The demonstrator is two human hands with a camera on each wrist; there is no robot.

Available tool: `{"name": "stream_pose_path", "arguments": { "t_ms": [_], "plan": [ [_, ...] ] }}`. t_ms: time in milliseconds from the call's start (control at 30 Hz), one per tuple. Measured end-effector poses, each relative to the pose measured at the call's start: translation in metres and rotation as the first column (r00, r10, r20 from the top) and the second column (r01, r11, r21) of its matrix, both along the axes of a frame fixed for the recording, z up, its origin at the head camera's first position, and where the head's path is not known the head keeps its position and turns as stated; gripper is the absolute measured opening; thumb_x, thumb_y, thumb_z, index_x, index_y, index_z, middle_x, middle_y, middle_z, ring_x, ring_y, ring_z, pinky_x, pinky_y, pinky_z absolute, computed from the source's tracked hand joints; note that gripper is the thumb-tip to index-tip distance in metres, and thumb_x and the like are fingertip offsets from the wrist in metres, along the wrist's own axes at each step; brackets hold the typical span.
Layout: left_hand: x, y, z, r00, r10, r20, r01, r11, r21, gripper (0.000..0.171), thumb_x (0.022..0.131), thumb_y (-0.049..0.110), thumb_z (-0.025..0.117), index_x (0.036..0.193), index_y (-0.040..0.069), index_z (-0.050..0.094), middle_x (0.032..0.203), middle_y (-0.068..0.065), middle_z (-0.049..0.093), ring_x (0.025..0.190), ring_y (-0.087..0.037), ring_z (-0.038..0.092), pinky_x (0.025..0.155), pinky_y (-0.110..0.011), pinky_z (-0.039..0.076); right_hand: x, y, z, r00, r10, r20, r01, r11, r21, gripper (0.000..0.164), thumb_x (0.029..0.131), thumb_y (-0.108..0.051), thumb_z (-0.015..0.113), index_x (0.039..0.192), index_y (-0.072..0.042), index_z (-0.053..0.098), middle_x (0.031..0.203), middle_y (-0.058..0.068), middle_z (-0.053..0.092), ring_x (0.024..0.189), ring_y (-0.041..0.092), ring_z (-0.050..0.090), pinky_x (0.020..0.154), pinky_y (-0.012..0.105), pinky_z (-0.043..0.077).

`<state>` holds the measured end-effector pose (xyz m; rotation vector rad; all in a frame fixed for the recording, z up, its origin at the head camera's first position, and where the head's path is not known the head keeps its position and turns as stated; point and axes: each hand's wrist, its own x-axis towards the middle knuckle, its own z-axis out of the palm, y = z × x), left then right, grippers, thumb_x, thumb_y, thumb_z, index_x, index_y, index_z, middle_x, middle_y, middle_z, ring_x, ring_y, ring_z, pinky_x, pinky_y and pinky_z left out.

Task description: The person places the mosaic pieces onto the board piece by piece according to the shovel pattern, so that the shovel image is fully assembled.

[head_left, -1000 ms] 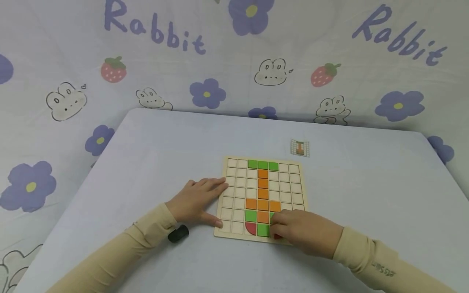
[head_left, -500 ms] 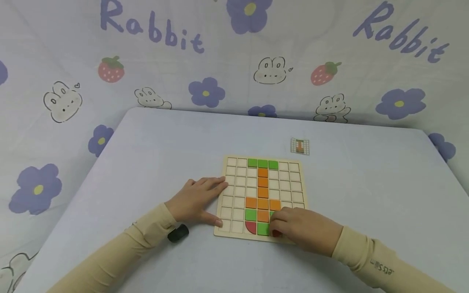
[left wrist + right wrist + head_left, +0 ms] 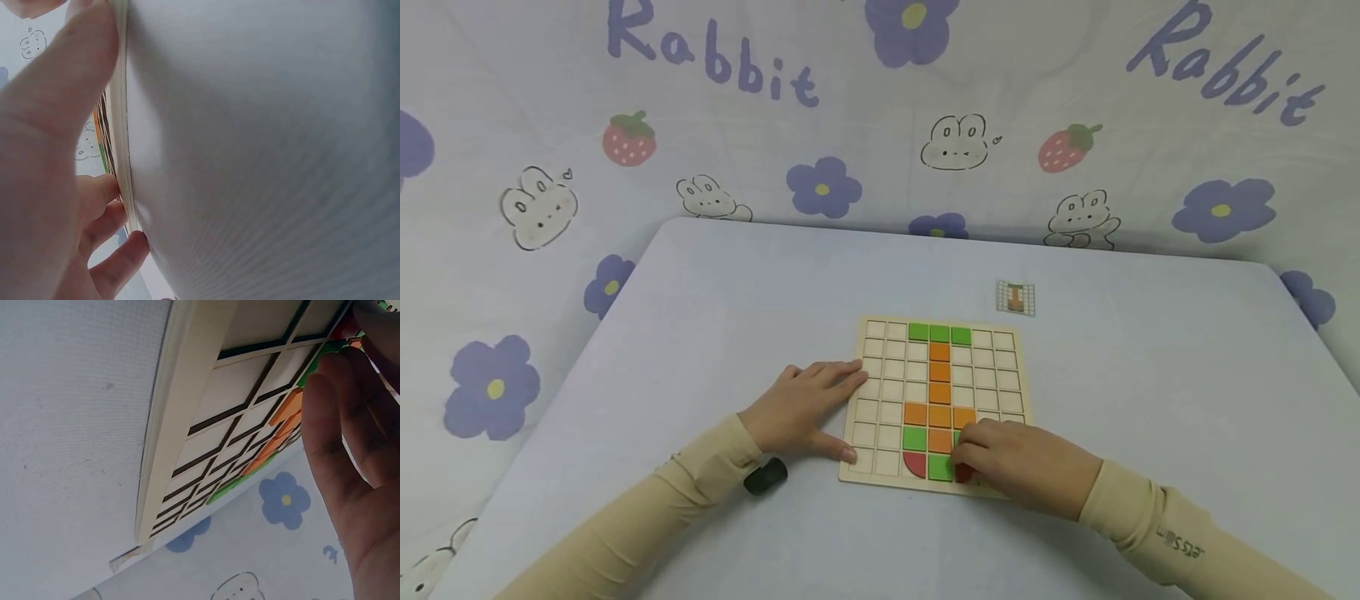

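A wooden grid board lies on the table. Green square tiles fill part of its top row, above a column of orange tiles. Lower down, more orange and green tiles sit beside a red quarter-round tile. My left hand rests against the board's left edge, fingers extended and thumb near the lower corner. With bent fingers my right hand pinches a second red tile at the bottom row, right of a green tile. The fingers cover most of that red tile.
A small picture card with a gridded orange and green figure lies behind the board. Next to the left wrist is a small black object. A printed cloth hangs behind the white table.
The right hand stays over the lower right tiles with only a slight shift of its fingers. The left hand and the board hold their places; the head view shifts slightly.
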<state>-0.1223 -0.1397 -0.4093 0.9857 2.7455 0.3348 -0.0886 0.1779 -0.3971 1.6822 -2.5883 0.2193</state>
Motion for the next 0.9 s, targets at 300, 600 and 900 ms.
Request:
{"name": "stream_pose_path", "arguments": {
  "t_ms": [300,600,900],
  "plan": [
    [0.000,-0.002,0.002,1.000,-0.003,-0.011,0.003,1.000,-0.012,0.102,0.072,0.065,0.069,0.150,0.011,0.031,0.154,-0.006,0.031,0.137,-0.027,0.036,0.091,-0.050,0.037,-0.002,-0.005,-0.002,0.999,-0.036,-0.009,0.037,0.999,0.014,0.023,0.079,-0.018,0.079,0.096,-0.018,0.064,0.089,-0.009,0.057,0.079,0.005,0.052,0.072,0.021,0.049],
    [-0.007,-0.010,-0.001,0.999,0.022,0.027,-0.021,1.000,-0.019,0.101,0.074,0.062,0.070,0.151,0.011,0.029,0.156,-0.007,0.029,0.139,-0.028,0.033,0.094,-0.053,0.035,-0.016,-0.013,-0.005,0.990,-0.116,-0.078,0.118,0.993,0.021,0.031,0.077,-0.026,0.080,0.098,-0.016,0.059,0.090,-0.008,0.053,0.078,0.008,0.048,0.066,0.024,0.044],
    [-0.010,-0.004,0.001,1.000,0.001,0.027,0.000,1.000,-0.025,0.100,0.074,0.061,0.071,0.150,0.009,0.031,0.155,-0.008,0.030,0.139,-0.028,0.033,0.095,-0.056,0.035,-0.014,-0.006,-0.008,0.972,-0.222,-0.074,0.224,0.974,0.028,0.040,0.076,-0.037,0.079,0.104,-0.015,0.061,0.096,-0.006,0.058,0.081,0.009,0.052,0.066,0.025,0.044]
  ]
}}
